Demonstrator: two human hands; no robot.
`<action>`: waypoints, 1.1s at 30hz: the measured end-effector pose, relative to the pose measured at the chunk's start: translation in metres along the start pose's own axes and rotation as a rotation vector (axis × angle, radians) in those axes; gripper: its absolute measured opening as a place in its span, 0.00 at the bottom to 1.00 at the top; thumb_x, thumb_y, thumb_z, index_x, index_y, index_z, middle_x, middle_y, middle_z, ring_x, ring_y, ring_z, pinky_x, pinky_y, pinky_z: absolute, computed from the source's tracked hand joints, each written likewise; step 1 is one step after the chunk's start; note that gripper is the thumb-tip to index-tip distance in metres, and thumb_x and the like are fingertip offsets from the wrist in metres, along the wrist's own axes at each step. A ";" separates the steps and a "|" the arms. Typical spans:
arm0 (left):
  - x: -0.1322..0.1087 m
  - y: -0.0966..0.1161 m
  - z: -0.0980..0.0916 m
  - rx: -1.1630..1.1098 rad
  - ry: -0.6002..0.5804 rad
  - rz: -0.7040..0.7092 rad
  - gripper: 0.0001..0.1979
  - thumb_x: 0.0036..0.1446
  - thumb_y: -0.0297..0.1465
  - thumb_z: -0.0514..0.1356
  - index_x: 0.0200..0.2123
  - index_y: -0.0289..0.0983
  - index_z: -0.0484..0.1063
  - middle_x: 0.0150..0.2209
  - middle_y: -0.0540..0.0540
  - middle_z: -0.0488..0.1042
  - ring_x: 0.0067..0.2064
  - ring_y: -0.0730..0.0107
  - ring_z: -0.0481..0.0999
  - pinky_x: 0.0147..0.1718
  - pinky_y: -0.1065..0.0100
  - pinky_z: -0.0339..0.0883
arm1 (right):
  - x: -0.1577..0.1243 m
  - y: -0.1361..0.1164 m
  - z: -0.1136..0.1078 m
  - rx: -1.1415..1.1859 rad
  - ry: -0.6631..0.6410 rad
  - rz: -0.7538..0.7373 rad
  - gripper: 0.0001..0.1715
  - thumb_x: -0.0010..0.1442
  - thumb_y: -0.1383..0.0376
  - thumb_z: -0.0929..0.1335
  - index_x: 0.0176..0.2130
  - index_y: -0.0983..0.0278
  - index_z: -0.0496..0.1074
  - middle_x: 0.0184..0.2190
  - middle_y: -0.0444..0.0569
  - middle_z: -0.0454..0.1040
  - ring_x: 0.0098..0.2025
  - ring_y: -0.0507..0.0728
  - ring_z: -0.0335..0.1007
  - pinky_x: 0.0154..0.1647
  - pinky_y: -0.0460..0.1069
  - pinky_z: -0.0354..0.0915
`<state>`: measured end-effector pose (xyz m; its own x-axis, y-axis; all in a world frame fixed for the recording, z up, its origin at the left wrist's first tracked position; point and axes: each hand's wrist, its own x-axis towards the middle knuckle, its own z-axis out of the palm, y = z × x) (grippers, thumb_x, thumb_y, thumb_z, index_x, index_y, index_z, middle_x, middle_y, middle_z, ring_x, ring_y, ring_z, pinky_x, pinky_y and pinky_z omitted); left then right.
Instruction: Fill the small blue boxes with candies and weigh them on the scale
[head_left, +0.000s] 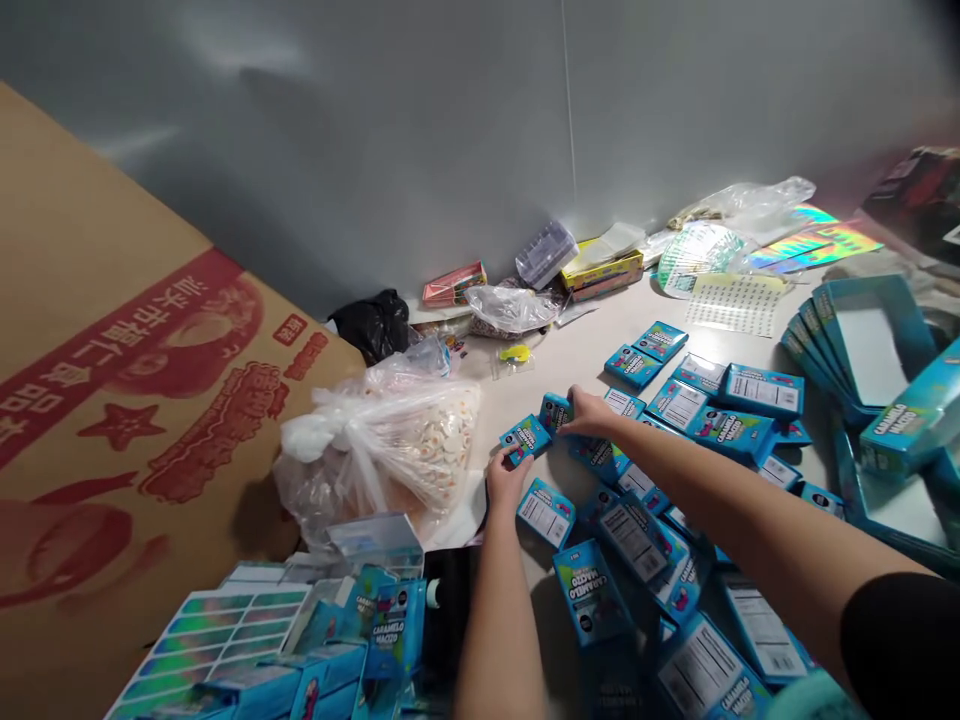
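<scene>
Two small blue candy boxes are in my hands near the middle of the table. My left hand (508,480) grips one blue candy box (525,436) by its near edge, fingers at its sides. Just right of it, my right hand (589,412) is closed on a second blue candy box (554,412), which is close against the first. Several more boxes marked "Caramelo Macizo" lie scattered under and around my right forearm, such as this box (589,590). Another box (546,514) rests label side up, to the right of my left wrist.
A large cardboard carton (187,400) stands at the left, beside a knotted clear bag (405,440) of small pale pieces. Holographic sticker sheets (225,640) and more blue boxes are at lower left. Open blue trays (870,340) are at right. Bags and packages line the wall.
</scene>
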<state>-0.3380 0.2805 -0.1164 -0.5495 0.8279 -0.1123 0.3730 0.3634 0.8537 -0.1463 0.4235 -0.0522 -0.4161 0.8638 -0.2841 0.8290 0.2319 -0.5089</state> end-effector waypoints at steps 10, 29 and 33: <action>-0.074 0.011 0.011 -0.314 -0.162 -0.124 0.23 0.54 0.35 0.65 0.53 0.35 0.73 0.30 0.50 0.72 0.35 0.71 0.75 0.42 0.67 0.71 | -0.066 0.002 -0.032 -0.014 -0.157 -0.178 0.55 0.54 0.56 0.72 0.71 0.65 0.47 0.44 0.55 0.79 0.41 0.62 0.76 0.35 0.48 0.63; -0.046 0.084 0.021 0.022 -0.193 -0.141 0.28 0.54 0.32 0.67 0.58 0.35 0.67 0.62 0.32 0.66 0.71 0.44 0.50 0.68 0.47 0.41 | -0.221 0.064 -0.089 -0.423 -0.067 -0.156 0.26 0.60 0.55 0.67 0.56 0.60 0.74 0.43 0.56 0.79 0.44 0.67 0.76 0.46 0.60 0.66; -0.058 0.076 0.037 0.110 -0.273 -0.045 0.25 0.55 0.33 0.67 0.55 0.35 0.70 0.59 0.34 0.70 0.66 0.45 0.61 0.66 0.46 0.50 | -0.238 0.067 -0.075 -0.349 0.144 -0.193 0.22 0.66 0.52 0.63 0.52 0.59 0.75 0.55 0.56 0.73 0.54 0.67 0.71 0.57 0.64 0.61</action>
<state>-0.2499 0.2761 -0.0641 -0.3517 0.8889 -0.2936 0.4402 0.4338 0.7862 0.0362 0.2670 0.0419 -0.5405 0.8374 -0.0816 0.8279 0.5120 -0.2291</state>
